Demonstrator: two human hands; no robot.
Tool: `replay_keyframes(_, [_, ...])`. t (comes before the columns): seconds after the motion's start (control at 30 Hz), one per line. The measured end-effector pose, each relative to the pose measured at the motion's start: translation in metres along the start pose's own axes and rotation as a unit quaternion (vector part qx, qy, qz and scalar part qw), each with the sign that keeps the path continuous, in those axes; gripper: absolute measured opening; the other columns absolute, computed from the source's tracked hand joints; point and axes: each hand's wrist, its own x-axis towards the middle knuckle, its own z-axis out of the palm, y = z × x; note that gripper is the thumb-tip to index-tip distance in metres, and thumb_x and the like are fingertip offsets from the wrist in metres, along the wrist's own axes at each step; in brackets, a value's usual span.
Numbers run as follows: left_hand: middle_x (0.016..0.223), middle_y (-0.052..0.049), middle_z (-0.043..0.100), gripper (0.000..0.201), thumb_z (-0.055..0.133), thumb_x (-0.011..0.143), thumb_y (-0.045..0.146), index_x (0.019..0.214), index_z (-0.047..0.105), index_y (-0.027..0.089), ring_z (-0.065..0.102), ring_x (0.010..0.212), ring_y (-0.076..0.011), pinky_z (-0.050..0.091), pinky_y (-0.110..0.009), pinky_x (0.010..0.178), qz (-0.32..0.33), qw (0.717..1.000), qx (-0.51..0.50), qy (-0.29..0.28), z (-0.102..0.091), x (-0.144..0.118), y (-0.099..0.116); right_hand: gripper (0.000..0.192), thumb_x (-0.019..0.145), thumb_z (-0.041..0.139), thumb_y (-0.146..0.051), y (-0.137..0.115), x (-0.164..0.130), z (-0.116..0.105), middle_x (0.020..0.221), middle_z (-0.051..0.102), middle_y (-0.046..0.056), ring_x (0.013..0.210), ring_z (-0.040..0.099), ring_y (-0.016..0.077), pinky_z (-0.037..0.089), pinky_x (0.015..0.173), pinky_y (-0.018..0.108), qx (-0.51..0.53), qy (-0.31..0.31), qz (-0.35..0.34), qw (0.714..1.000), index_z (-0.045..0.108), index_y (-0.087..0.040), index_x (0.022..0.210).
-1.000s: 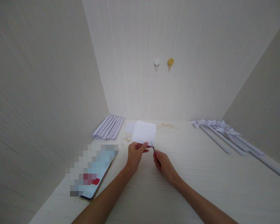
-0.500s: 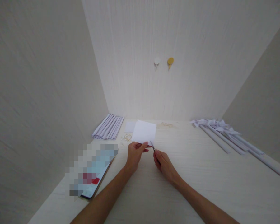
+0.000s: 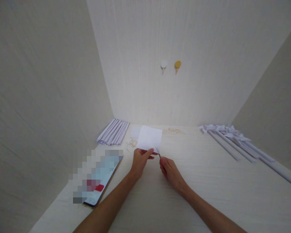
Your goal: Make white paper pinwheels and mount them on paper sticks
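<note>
My left hand (image 3: pixel 141 159) pinches a square white sheet of paper (image 3: pixel 149 137) along its near edge, thumb on top and fingers beneath. In my right hand (image 3: pixel 170 170), closed fingers grip a pair of scissors (image 3: pixel 158 153); the handles are mostly hidden by the fingers. The thin blades point up and to the left, over the paper's near right corner. How far the blades are apart is too small to tell. Behind the held sheet, another piece of white paper (image 3: pixel 135 132) lies on the white table (image 3: pixel 184 149).
Several rolled paper tubes (image 3: pixel 113 132) lie side by side at the back left. More tubes with folded paper pinwheel shapes (image 3: pixel 229 137) are at the back right. A phone (image 3: pixel 98 184) rests left of my forearm. Small tan pieces (image 3: pixel 133 142) sit near the paper. Two hooks (image 3: pixel 177 64) hang on the wall.
The view has shifted very slightly. Both hands, the paper and the scissors hold almost the same positions as before.
</note>
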Motion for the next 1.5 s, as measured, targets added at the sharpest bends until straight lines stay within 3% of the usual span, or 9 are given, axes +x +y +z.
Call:
replay_keyframes(0.5, [0.07,-0.006,0.067,0.029,0.067,0.053,0.023,0.078,0.063,0.009,0.06,0.055,-0.0131,0.05,-0.02,0.045,-0.007,0.996,-0.052,0.075,-0.0006,0.0026,-0.0013,0.039,0.082,0.025,-0.045,-0.0045,-0.0008,0.0,0.046,0.03,-0.004,0.043,0.027,0.0093,0.021,0.042,0.024,-0.03,-0.006,-0.012,0.999,0.031,-0.02,0.052])
replay_keyframes(1.5, [0.068,-0.003,0.066,0.024,0.067,0.054,0.024,0.073,0.063,0.011,0.058,0.053,-0.0108,0.049,-0.02,0.046,-0.015,0.999,-0.036,0.033,-0.0025,0.0031,-0.0034,0.04,0.082,0.025,-0.046,0.0009,0.0004,0.0002,0.047,0.029,-0.005,0.043,0.025,0.0086,0.02,0.042,0.023,0.0,-0.017,-0.003,1.0,0.031,-0.02,0.053])
